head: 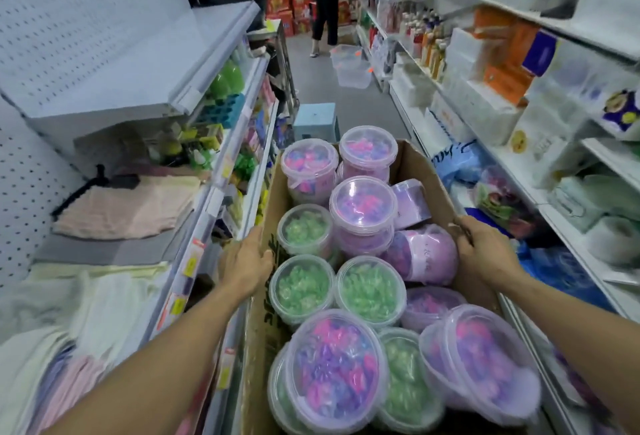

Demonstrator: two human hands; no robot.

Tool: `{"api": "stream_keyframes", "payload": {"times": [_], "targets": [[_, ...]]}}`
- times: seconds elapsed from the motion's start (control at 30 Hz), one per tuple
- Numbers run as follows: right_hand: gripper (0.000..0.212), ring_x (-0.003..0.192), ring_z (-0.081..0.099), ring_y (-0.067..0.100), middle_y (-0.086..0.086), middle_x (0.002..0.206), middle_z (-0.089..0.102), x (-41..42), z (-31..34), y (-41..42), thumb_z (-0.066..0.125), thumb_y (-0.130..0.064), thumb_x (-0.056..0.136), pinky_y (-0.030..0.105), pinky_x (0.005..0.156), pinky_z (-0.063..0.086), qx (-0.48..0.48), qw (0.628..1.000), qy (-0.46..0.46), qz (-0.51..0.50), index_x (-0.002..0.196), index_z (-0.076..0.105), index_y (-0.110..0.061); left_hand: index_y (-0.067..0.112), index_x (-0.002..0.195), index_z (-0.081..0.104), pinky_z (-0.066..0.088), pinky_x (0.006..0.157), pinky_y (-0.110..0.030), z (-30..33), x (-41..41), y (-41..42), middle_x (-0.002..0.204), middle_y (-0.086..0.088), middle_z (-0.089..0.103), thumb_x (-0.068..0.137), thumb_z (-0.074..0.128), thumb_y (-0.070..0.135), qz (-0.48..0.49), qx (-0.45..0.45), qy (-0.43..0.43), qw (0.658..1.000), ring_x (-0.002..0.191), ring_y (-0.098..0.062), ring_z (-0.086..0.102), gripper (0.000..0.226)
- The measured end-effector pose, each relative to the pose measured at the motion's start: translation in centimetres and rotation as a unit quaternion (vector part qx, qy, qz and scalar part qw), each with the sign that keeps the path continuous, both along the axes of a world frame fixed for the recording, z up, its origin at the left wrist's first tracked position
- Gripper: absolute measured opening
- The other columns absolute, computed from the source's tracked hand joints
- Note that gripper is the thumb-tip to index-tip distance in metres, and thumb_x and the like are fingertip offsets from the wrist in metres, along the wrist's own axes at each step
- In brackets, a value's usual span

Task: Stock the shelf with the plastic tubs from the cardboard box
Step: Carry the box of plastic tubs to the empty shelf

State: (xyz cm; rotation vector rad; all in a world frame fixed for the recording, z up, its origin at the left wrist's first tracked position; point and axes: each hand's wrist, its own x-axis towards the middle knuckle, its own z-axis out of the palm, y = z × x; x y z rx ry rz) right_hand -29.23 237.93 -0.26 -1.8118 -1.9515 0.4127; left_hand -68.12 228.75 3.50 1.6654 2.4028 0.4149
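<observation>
Plainly the person is at the carrying stage, and no tub has left the cardboard box [263, 324] yet. The box sits in the aisle between two runs of shelving, its long axis running straight away from the person toward the far end of the aisle, near end by the body and far end pointing at a small blue stool [313, 121] just beyond it. The left hand [244, 266] grips the left wall of the box, thumb hooked over the rim and the other fingers curled down its outer face. The right hand [485, 249] holds the right wall, fingers wrapped over its torn top edge. Inside the box lie the plastic tubs [362, 211], packed close and touching: most stand upright with clear lids facing up, green ones toward the left wall, pink and purple ones at the far and near ends, while a few against the right wall lie on their sides or tilted, lids turned away to the right. The shelf [114, 251] to the left of the box holds folded cloths [128, 206] and shows a bare grey stretch just in front of them, which looks like the likely spot, though that is only a judgement. The next move probably calls for setting the box down steady beside that shelf, freeing one hand and lifting an upright tub by its rim; the tilted ones near the right wall could roll if the box tips.
</observation>
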Motion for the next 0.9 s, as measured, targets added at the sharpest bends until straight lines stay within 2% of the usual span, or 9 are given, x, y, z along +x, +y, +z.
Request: {"api": "stream_keyframes", "payload": {"times": [0.07,0.17,0.33,0.4,0.53,0.63,0.7,0.9], "targets": [[0.009,0.083,0.062,0.038,0.012,0.088,0.068,-1.1,0.1,4.6,0.049,-0.027,0.091,0.045,0.069,0.051,0.002,1.000,-0.007,-0.006,0.098,0.054,-0.025,0.022,0.145,0.032,0.050,0.083,-0.039,0.0,-1.0,4.8,0.114,-0.011,0.065,0.092,0.050,0.031,-0.005,-0.007,-0.002,1.000,0.104,-0.035,0.059,0.056],[0.015,0.086,0.062,0.038,0.015,0.096,0.068,-2.5,-0.4,12.3,0.049,-0.025,0.090,0.045,0.070,0.052,-0.007,1.000,-0.019,-0.009,0.103,0.057,-0.023,0.020,0.146,0.033,0.047,0.091,-0.041,-0.5,-2.1,12.5,0.122,-0.012,0.062,0.093,0.051,0.029,0.001,-0.009,-0.010,1.000,0.111,-0.035,0.056,0.056],[0.013,0.082,0.063,0.035,0.013,0.093,0.069,-4.6,-1.6,26.1,0.047,-0.025,0.092,0.043,0.069,0.052,-0.012,1.000,-0.022,0.002,0.103,0.054,-0.024,0.024,0.145,0.034,0.047,0.089,-0.041,-2.3,-4.5,26.3,0.116,-0.012,0.064,0.091,0.052,0.032,0.016,-0.014,-0.026,0.999,0.106,-0.036,0.057,0.057],[0.016,0.085,0.063,0.036,0.015,0.095,0.069,-5.5,-1.3,31.0,0.048,-0.023,0.093,0.043,0.072,0.052,-0.017,1.000,-0.016,-0.003,0.106,0.057,-0.021,0.026,0.145,0.033,0.046,0.093,-0.041,-2.7,-5.5,31.5,0.119,-0.012,0.063,0.090,0.053,0.034,0.022,-0.017,-0.034,0.999,0.109,-0.036,0.056,0.058],[0.021,0.090,0.062,0.042,0.021,0.099,0.068,-7.6,-0.3,41.6,0.049,-0.023,0.094,0.045,0.075,0.052,-0.020,1.000,-0.015,-0.006,0.111,0.059,-0.017,0.026,0.143,0.036,0.044,0.091,-0.039,-2.6,-7.1,41.8,0.116,-0.013,0.065,0.089,0.054,0.034,0.037,-0.019,-0.027,0.999,0.109,-0.036,0.056,0.057],[0.013,0.084,0.061,0.041,0.021,0.092,0.067,-9.8,0.3,48.9,0.048,-0.020,0.092,0.042,0.070,0.049,-0.026,0.999,-0.023,0.002,0.101,0.056,-0.018,0.024,0.143,0.037,0.045,0.092,-0.040,-2.6,-8.8,48.6,0.115,-0.012,0.065,0.089,0.055,0.033,0.050,-0.016,-0.029,0.998,0.110,-0.035,0.057,0.058],[0.015,0.086,0.061,0.040,0.020,0.095,0.067,-11.3,0.5,53.8,0.048,-0.021,0.093,0.041,0.069,0.048,-0.020,1.000,-0.021,0.006,0.103,0.057,-0.016,0.022,0.142,0.038,0.045,0.091,-0.040,-2.8,-10.2,53.2,0.112,-0.011,0.067,0.089,0.055,0.032,0.049,-0.012,-0.028,0.998,0.109,-0.035,0.058,0.056],[0.021,0.089,0.063,0.041,0.021,0.098,0.069,-17.0,-0.8,69.6,0.048,-0.022,0.093,0.043,0.073,0.051,-0.013,1.000,-0.012,0.016,0.109,0.058,-0.016,0.022,0.146,0.033,0.044,0.092,-0.039,-3.9,-15.6,68.8,0.118,-0.010,0.066,0.091,0.054,0.031,0.051,-0.010,-0.026,0.998,0.113,-0.034,0.057,0.060]]}}
